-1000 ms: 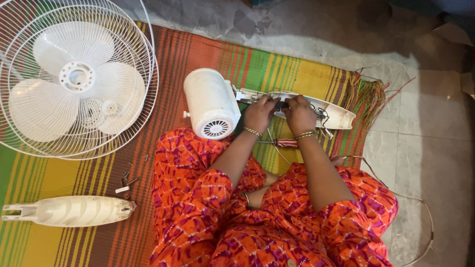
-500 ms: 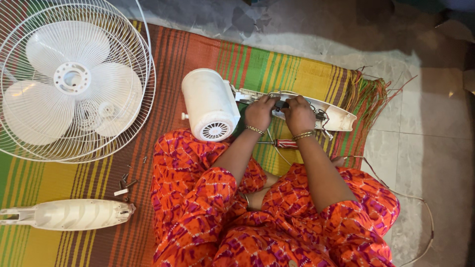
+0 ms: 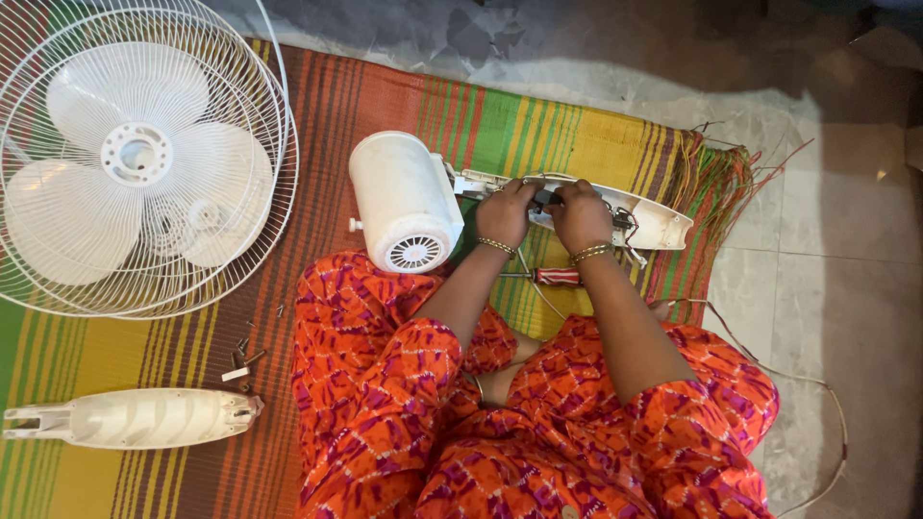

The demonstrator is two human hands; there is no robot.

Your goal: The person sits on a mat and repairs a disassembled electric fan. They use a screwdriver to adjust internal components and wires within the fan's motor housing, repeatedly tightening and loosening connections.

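The fingers (image 3: 527, 192) of both hands are curled down into the open neck housing (image 3: 654, 219) of a dismantled fan, just right of the frame's centre. The left hand (image 3: 505, 213) and right hand (image 3: 580, 215) sit close together, fingertips meeting over dark wiring and small parts inside the shell. From where I stand I cannot tell exactly what they pinch; they seem bent round something small there, not spread flat.

In this single overhead view, the white motor casing (image 3: 404, 202) lies touching the left end of that housing, its vented end towards the person's knee. A red-handled screwdriver (image 3: 553, 277) lies on the striped mat (image 3: 567, 135) just below the wrists, untouched. At the upper left the fan guard with its blades (image 3: 139, 159) rests flat. At the lower left lies the loose cover half (image 3: 144, 418), with a few screws (image 3: 245, 360) scattered just above it. A thin cable (image 3: 798, 375) trails off over the tiled floor (image 3: 846, 221) on the right.

I'd say the work is at the wiring inside the opened neck. The next move there would call for a steady fingertip grip, with the screwdriver within easy reach.
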